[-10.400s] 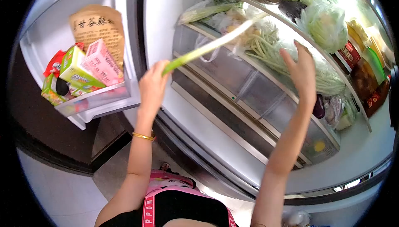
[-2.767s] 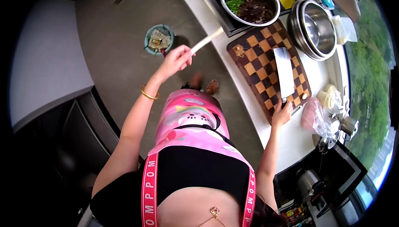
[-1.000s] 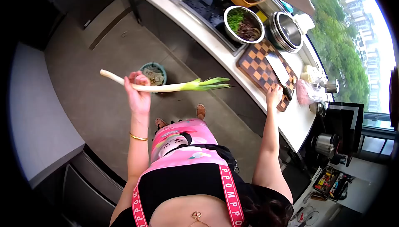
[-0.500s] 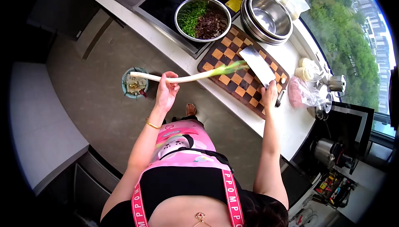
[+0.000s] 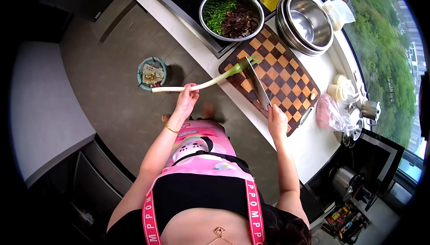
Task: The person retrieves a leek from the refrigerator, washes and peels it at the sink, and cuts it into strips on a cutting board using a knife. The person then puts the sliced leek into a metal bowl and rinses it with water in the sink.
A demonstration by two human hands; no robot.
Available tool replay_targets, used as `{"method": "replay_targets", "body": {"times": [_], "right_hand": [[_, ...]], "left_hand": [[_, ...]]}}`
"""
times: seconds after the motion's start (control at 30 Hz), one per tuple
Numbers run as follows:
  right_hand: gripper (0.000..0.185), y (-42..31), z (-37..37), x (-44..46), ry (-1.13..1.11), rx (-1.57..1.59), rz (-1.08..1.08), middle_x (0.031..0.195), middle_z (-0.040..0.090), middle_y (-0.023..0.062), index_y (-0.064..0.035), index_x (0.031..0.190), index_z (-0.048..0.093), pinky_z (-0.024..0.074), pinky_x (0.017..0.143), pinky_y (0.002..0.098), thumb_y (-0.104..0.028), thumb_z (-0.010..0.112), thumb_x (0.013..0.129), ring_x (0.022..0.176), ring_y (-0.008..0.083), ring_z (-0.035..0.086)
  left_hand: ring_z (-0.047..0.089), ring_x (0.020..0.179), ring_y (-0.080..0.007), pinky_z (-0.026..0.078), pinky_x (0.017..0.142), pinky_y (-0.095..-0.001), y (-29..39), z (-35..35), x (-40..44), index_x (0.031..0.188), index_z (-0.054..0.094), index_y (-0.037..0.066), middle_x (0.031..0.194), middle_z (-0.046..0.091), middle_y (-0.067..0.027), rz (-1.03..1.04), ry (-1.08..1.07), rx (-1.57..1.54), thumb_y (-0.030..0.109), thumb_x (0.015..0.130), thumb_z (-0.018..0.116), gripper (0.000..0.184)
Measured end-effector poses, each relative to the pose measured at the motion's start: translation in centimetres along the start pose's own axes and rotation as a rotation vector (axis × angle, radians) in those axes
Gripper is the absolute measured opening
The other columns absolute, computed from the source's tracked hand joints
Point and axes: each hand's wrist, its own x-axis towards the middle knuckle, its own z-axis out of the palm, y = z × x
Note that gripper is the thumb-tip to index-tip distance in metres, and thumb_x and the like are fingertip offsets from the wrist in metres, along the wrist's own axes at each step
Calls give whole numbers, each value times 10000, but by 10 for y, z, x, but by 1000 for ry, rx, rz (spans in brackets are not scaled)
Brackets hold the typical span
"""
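My left hand is closed around the white stalk of a long green onion. The stalk slants from above the floor up to the board, where its green end lies. In my right hand is a cleaver, gripped by the handle. Its blade stands nearly on edge over the checkered cutting board, with the far end across the onion's green tip. Whether the blade touches the onion or the board, I cannot tell.
Beyond the board stands a steel bowl of chopped greens and dark shreds. Stacked steel bowls sit by the window. Plastic bags and a thin tool lie right of the board. A bin stands on the floor.
My right hand has brought the cleaver up from lying flat on the board and swung it left onto the onion's green end. The onion stays in my left hand. The whole view has shifted.
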Motion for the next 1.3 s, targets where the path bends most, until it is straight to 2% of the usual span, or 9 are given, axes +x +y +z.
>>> {"method": "replay_targets", "body": {"times": [0.43, 0.63, 0.7, 0.8, 0.9, 0.97, 1.03, 1.17, 1.3], "right_hand": [[278, 1, 13, 25, -162, -166, -108, 593, 573, 195, -16, 721, 473, 469, 518, 463, -223, 514, 902, 585, 380, 588], [284, 2, 33, 5, -25, -245, -134, 643, 587, 149, -52, 711, 454, 482, 472, 417, -248, 516, 907, 551, 324, 601], [222, 6, 29, -2, 13, -263, -148, 682, 582, 106, -68, 761, 504, 488, 484, 383, -244, 557, 884, 558, 293, 602], [111, 20, 14, -18, 303, -200, -190, 697, 560, 50, -104, 901, 589, 484, 502, 340, -181, 624, 829, 600, 236, 598], [252, 53, 6, -20, 453, -359, -52, 731, 555, 58, -131, 1051, 568, 475, 504, 357, -177, 633, 812, 592, 248, 584], [387, 85, 12, -19, 379, -374, 141, 898, 589, 111, -109, 1217, 480, 470, 638, 404, -154, 581, 846, 783, 309, 588], [454, 98, 18, -9, 389, -392, 191, 914, 562, 132, -86, 1258, 438, 449, 714, 415, -149, 588, 834, 840, 321, 561], [502, 117, 34, -10, 374, -435, 174, 957, 488, 141, -63, 1252, 428, 416, 772, 399, -137, 630, 798, 900, 317, 490], [582, 119, 33, -6, 352, -537, 182, 1092, 490, 149, -63, 1245, 438, 348, 866, 417, -279, 686, 764, 1056, 318, 451]], "left_hand": [[555, 792, -120, 486, 726, -240, -4, -5, 2, 968, 566, 57, 851, 564, -27, -45, 8, -86, 229, 927, 522, 182], [557, 768, -137, 494, 743, -254, -6, -14, -2, 941, 575, 31, 852, 572, -45, -101, 58, -235, 233, 928, 519, 210], [559, 760, -146, 509, 735, -255, 2, -21, -7, 929, 583, 23, 844, 575, -55, -66, 55, -333, 214, 902, 564, 194], [565, 761, -152, 520, 713, -246, 31, -30, -24, 915, 588, 11, 841, 579, -63, -17, 61, -355, 206, 891, 585, 197], [568, 771, -158, 530, 690, -244, 60, -45, -45, 925, 581, -1, 853, 580, -74, 9, -9, -393, 202, 898, 574, 205], [566, 776, -156, 530, 688, -242, 77, -51, -60, 939, 571, 0, 867, 581, -76, 89, -23, -385, 202, 905, 562, 205], [561, 777, -151, 528, 683, -236, 96, -47, -80, 946, 562, 3, 870, 578, -77, 152, -10, -359, 202, 916, 542, 203], [542, 755, -126, 518, 676, -222, 125, -51, -112, 949, 552, 0, 836, 554, -66, 241, -41, -390, 200, 935, 506, 206], [529, 768, -128, 508, 706, -223, 143, -60, -139, 965, 540, -11, 842, 528, -65, 313, -26, -391, 207, 942, 494, 224]]}}
